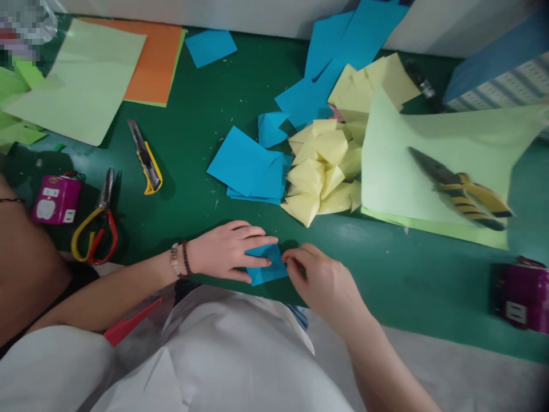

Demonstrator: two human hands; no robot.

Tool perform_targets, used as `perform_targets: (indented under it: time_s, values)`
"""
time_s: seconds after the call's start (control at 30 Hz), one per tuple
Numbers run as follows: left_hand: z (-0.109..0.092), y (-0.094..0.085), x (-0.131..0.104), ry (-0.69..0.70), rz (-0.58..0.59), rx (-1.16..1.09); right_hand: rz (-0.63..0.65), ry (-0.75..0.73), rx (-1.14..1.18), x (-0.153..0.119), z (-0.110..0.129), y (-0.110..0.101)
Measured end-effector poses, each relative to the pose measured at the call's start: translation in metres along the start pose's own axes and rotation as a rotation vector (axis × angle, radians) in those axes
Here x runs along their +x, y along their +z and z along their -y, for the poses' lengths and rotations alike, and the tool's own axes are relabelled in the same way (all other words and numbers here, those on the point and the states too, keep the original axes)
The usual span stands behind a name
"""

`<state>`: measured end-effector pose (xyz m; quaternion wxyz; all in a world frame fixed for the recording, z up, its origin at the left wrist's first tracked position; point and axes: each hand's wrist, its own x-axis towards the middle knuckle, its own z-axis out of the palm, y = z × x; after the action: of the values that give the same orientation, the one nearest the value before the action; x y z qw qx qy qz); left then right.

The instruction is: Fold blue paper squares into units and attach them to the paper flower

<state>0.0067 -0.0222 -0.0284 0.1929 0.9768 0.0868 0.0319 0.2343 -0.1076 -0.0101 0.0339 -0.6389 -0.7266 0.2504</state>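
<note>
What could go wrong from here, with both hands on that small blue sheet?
The small blue sheet lies close to the table's near edge, so it might slip off if the left hand lifts. The right hand pinches its right side; an uneven pull could crease it. The box cutter lies beyond the left forearm, blade apparently out, so a careless reach might nick someone.

White top (240,355), loose and plain, with many soft folds. Two bracelets at wrist of left hand (231,249): one (175,260) with round beads, pale and brownish; other (186,257) dark brown, more thin.
</note>
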Motion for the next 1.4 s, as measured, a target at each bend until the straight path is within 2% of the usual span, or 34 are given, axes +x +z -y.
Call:
perform_targets:
  time_s: [0.13, 0.3, 0.43, 0.73, 0.8, 0.97, 1.1, 1.2, 1.27, 1.33, 1.4]
  values:
    - [0.000, 0.000, 0.000, 0.000, 0.015, 0.001, 0.030, -0.001, 0.009, -0.008, -0.002, -0.002]
    - [0.000, 0.001, -0.001, 0.012, 0.007, 0.015, 0.035, 0.025, 0.138, -0.004, -0.001, 0.000]
    - [0.000, 0.001, -0.001, 0.014, 0.001, 0.024, 0.066, 0.039, 0.081, -0.002, 0.000, 0.001]
    - [-0.002, 0.000, 0.000, 0.009, -0.010, 0.009, 0.134, 0.052, -0.005, -0.025, -0.003, -0.002]
    - [-0.002, 0.000, 0.000, 0.008, -0.016, 0.002, 0.103, 0.051, 0.041, -0.023, -0.003, -0.003]
    - [-0.006, -0.002, -0.001, -0.034, -0.033, -0.025, -0.145, 0.081, 0.154, -0.010, 0.001, -0.001]
    - [-0.013, 0.000, -0.003, -0.105, -0.049, -0.041, -0.170, 0.096, 0.093, -0.006, 0.007, 0.010]
    - [-0.019, 0.004, -0.002, -0.146, -0.110, -0.106, -0.168, 0.098, 0.150, -0.007, 0.010, 0.016]
    - [-0.023, 0.005, 0.000, -0.197, -0.197, -0.203, -0.165, 0.101, 0.232, -0.007, 0.011, 0.015]
    - [-0.025, 0.002, 0.005, -0.332, -0.319, -0.385, -0.165, 0.102, 0.322, -0.003, 0.011, 0.010]
    - [-0.023, -0.005, 0.013, -0.527, -0.438, -0.635, -0.158, 0.108, 0.399, 0.003, 0.011, 0.000]
